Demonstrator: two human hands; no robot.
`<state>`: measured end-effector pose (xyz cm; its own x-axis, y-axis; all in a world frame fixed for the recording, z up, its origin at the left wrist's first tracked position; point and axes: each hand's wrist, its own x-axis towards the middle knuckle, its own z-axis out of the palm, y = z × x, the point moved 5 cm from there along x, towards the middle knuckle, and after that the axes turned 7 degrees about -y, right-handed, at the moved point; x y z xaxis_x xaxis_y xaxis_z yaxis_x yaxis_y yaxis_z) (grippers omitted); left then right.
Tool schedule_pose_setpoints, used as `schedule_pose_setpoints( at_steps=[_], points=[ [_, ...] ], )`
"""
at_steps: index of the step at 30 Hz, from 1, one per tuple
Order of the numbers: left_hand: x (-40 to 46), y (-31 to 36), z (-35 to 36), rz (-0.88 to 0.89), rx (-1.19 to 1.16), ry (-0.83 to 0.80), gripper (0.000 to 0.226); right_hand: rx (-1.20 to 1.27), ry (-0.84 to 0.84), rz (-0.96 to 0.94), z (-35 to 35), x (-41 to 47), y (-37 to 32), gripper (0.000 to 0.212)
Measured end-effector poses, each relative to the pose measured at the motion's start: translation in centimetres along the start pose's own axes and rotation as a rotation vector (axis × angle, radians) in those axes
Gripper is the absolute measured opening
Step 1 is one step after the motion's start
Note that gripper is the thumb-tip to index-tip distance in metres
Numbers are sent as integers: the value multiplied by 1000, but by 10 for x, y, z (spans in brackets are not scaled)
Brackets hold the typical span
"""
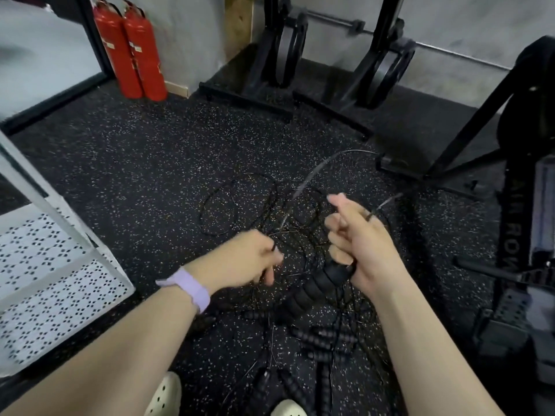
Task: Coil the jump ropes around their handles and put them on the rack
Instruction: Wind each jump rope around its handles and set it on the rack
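Rope handles (312, 288) in right hand (360, 250), fingers (338, 235) curled

Open speckled floor (126, 163) lies ahead and to the left, past the tangle of ropes (258, 205). The white perforated rack (54, 280) closes in the left side. Black equipment stands (300, 85) block the back wall, and the rowing machine (516, 235) crowds the right.

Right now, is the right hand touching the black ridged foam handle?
Touching. The head view shows the right hand with its fingers curled round the top of the black ridged foam handle.
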<state>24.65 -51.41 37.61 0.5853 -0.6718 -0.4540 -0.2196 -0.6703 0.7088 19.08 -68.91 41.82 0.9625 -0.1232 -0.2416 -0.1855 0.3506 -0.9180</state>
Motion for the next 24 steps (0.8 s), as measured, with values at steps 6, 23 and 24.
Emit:
schedule_pose_setpoints(
  at_steps=[6,23,24],
  points=[
    [-21,38,-39,227,-711,305,25,-533,-396,227,33,-13,30,37],
    [-10,-28,1,33,190,-108,17,89,-87,-48,16,3,1,29],
    [-10,-25,-5,2,294,-20,20,72,-63,-48,12,4,1,28]
  ],
)
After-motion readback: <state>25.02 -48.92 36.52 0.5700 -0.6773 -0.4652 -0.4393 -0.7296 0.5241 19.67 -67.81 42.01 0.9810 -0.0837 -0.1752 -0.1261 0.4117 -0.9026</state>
